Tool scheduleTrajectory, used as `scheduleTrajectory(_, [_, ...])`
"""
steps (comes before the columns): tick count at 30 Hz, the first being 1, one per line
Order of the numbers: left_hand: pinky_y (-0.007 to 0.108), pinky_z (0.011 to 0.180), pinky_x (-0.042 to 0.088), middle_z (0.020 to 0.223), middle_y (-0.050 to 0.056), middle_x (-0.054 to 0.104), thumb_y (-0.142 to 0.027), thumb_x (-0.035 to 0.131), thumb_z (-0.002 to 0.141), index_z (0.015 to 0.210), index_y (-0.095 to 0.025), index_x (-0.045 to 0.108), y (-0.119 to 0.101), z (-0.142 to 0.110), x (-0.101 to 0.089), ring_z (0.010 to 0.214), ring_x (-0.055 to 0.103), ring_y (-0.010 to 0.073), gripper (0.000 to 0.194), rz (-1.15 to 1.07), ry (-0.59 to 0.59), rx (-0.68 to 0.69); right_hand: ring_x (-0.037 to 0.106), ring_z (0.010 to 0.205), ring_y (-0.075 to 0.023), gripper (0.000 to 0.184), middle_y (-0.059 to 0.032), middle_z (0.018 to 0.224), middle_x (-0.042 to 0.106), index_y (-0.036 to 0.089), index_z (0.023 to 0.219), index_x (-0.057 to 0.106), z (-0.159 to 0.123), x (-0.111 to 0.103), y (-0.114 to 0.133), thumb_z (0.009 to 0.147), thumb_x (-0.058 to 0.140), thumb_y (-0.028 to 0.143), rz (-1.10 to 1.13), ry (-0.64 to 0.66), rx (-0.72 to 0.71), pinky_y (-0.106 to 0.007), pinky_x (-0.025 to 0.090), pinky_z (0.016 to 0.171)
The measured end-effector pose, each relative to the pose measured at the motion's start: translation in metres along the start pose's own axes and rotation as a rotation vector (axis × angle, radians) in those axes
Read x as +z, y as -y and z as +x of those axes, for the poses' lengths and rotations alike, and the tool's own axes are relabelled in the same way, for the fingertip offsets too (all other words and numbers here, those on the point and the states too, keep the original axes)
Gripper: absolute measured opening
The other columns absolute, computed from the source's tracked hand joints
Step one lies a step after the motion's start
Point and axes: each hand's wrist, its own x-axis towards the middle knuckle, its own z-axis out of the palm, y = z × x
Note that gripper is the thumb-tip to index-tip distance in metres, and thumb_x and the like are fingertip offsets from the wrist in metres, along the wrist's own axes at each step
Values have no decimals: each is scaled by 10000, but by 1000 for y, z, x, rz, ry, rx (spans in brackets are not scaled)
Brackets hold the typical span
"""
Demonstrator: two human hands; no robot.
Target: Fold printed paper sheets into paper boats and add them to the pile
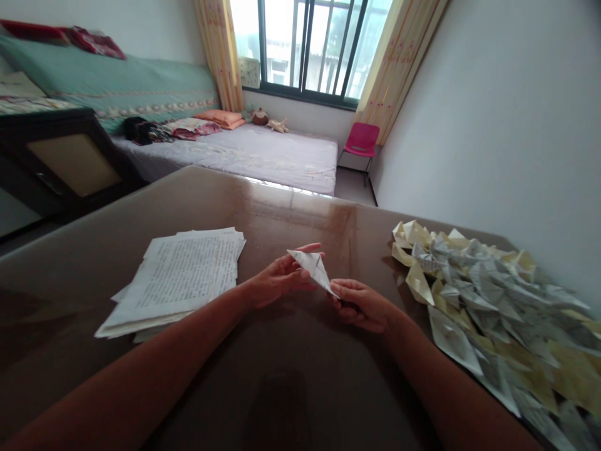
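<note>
A small piece of folded paper (313, 265), pale with faint print and pointed corners, is held above the brown table. My left hand (280, 279) has it between the thumb in front and the fingers stretched out behind. At its lower right corner, my right hand (357, 303) pinches the paper between thumb and fingers. To the left of my hands lies a stack of printed sheets (188, 269) with uneven edges. Many folded paper boats (488, 294), white and cream, crowd the right side of the table.
The glossy brown table (211, 200) reflects the window. Beyond it are a bed (282, 156) with a lilac sheet, a pink chair (361, 139) and a dark cabinet (70, 156) at the left. A white wall (507, 125) runs along the right.
</note>
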Motion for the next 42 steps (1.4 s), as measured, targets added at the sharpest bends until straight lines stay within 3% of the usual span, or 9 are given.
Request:
scheduleTrajectory(4, [373, 950, 488, 1423, 95, 457, -313, 710, 780, 1371, -330, 436, 0, 0, 0, 1233, 510, 271, 652, 2, 14, -13, 237, 429, -14, 364, 65, 610, 384, 159, 737, 496, 0, -1, -1, 788, 666, 476, -9, 22, -2, -143, 110, 359])
scheduleTrajectory(7, [370, 951, 487, 1367, 97, 508, -324, 697, 791, 1348, -312, 462, 2, 0, -1, 1216, 525, 265, 604, 15, -4, -11, 273, 439, -29, 394, 50, 633, 424, 165, 761, 506, 2, -1, -2, 814, 600, 544, -165, -40, 1, -158, 132, 360])
scheduleTrajectory(13, [345, 928, 488, 1148, 84, 634, -374, 621, 848, 1283, -234, 529, 1, 2, 0, 1053, 603, 208, 466, 174, -28, -28, 491, 658, -101, 319, 9, 786, 553, 185, 939, 582, 5, 1, 4, 835, 595, 486, -763, -519, -499, -212, 406, 576])
scheduleTrajectory(18, [281, 853, 501, 1155, 76, 639, -399, 591, 863, 1210, -190, 596, 6, 6, -2, 1022, 602, 192, 405, 455, -65, -47, 532, 673, -98, 357, -30, 1000, 590, 227, 1081, 600, 6, 4, 1, 788, 675, 416, -1065, -409, -524, -243, 447, 632])
scheduleTrajectory(23, [339, 917, 500, 1230, 83, 607, -403, 596, 856, 1241, -197, 561, 14, 8, -2, 1095, 580, 209, 438, 322, -53, -83, 578, 882, -159, 570, -62, 1225, 522, 272, 1219, 544, 6, -1, -4, 701, 757, 379, -1309, -427, -569, -288, 475, 765])
scheduleTrajectory(26, [324, 908, 500, 1193, 88, 633, -378, 632, 835, 1250, -183, 550, 13, 9, -2, 1053, 605, 198, 466, 338, -46, -82, 582, 776, -122, 611, -65, 1298, 490, 283, 1267, 503, 3, -4, -2, 712, 744, 374, -1372, -458, -501, -277, 473, 722])
scheduleTrajectory(32, [279, 824, 502, 1098, 89, 683, -347, 671, 806, 1256, -158, 535, 13, 11, 1, 959, 641, 193, 506, 433, -48, -84, 580, 758, -145, 681, -66, 1171, 588, 264, 1277, 522, -5, -10, 8, 681, 740, 512, -1410, -474, -359, -278, 434, 689])
scheduleTrajectory(35, [305, 851, 497, 1117, 95, 678, -338, 672, 806, 1269, -154, 518, 16, 12, 5, 990, 636, 207, 521, 462, -77, -64, 575, 750, -137, 619, -53, 1092, 605, 234, 1239, 549, -4, -11, 11, 708, 725, 499, -1325, -432, -373, -259, 430, 670])
scheduleTrajectory(42, [351, 952, 463, 1230, 120, 621, -300, 665, 817, 1232, -151, 542, 23, 12, 13, 1101, 598, 231, 457, 530, -107, -4, 561, 726, -132, 699, -53, 1026, 579, 199, 1218, 582, 1, -8, 7, 639, 768, 545, -1258, -424, -405, -248, 425, 632])
